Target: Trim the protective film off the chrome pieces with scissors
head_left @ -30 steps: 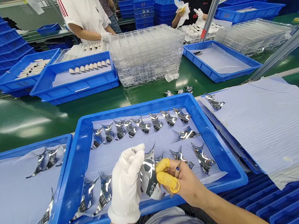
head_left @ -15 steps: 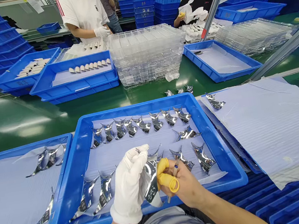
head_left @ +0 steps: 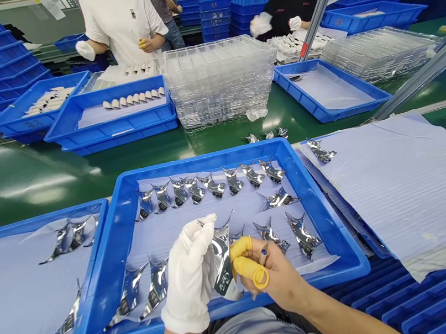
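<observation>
My left hand (head_left: 189, 275), in a white glove, is closed around a shiny chrome wing-shaped part (head_left: 222, 259) held upright over the near edge of a blue tray (head_left: 121, 215). My right hand (head_left: 270, 274), bare with yellow finger cots on thumb and forefinger, pinches the same part's right edge and also holds a thin blue-tipped tool (head_left: 264, 251). Several more chrome parts (head_left: 213, 185) lie in a row along the tray's far side, and others (head_left: 302, 236) lie near my hands.
A second blue tray (head_left: 33, 273) at left holds a few chrome parts. White foam sheets (head_left: 405, 184) lie at right over stacked blue trays. Clear plastic trays (head_left: 218, 81) stand beyond the green belt (head_left: 19, 180). Two other people (head_left: 121, 20) work opposite.
The chrome part has been turned slightly between my hands; both hands stay in place. The people opposite have moved their arms.
</observation>
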### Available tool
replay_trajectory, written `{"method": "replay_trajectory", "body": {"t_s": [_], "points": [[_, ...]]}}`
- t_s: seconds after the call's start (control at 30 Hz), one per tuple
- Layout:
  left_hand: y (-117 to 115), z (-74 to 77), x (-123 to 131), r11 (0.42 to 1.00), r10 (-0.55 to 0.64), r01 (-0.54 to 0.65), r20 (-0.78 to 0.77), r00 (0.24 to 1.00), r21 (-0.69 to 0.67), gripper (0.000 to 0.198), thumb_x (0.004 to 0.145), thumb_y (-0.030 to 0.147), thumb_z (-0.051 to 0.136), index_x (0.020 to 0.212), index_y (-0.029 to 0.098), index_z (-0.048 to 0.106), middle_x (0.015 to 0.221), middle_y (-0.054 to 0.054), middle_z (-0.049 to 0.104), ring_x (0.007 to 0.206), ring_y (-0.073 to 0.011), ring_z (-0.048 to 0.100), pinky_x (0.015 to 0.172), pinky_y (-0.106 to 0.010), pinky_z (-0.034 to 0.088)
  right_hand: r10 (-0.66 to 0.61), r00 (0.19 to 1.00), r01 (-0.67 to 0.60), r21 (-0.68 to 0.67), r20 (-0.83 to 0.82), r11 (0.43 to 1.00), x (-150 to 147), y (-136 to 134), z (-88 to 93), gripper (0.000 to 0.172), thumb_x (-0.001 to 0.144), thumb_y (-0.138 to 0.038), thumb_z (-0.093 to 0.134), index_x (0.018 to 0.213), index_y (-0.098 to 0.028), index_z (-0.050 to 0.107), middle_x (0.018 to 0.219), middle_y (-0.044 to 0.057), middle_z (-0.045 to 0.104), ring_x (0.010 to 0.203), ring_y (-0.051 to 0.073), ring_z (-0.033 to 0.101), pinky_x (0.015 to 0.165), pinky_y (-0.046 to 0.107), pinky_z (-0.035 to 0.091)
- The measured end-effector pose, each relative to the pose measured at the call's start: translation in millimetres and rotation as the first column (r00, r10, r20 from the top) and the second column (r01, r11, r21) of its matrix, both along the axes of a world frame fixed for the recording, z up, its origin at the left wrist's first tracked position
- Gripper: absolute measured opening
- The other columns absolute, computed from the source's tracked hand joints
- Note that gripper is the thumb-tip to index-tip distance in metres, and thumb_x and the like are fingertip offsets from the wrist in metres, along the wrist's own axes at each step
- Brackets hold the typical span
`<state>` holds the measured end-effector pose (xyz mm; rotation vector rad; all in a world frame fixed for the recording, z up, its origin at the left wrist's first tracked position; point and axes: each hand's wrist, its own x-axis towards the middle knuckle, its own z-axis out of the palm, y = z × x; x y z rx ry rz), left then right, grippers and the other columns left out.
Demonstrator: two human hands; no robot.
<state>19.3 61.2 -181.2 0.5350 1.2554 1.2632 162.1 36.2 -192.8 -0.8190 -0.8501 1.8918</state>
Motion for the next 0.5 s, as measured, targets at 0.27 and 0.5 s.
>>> {"method": "replay_trajectory", "body": {"t_s": [0.27,0.5], "points": [[-5,3.7,0,0.999,0.047,-0.046,-0.019,0.999,0.023,0.028,0.076,0.046,0.081,0.089,0.022,0.077,0.084,-0.003,0.075,0.065,-0.0127,0.063,0.059,-0.024,0.051,-0.011,1.0,0.012,-0.047,0.029,0.999,2,1,3.6,0.045,0.073,-0.049,0.087,0.071,-0.019,0.053,0.052,-0.01,0.041,0.044,0.004,0.028,0.042,0.019,0.023],[-6,1.8,-3,0.992,0.025,-0.015,-0.074,0.997,0.127,0.03,0.076,0.048,0.081,0.089,0.021,0.077,0.092,-0.005,0.079,0.079,-0.0177,0.071,0.074,-0.027,0.056,-0.027,0.996,0.027,0.0,0.087,1.0,4,0,10.1,0.043,0.073,-0.045,0.087,0.067,-0.019,0.053,0.052,-0.009,0.037,0.046,0.006,0.026,0.043,0.02,0.022]]}}
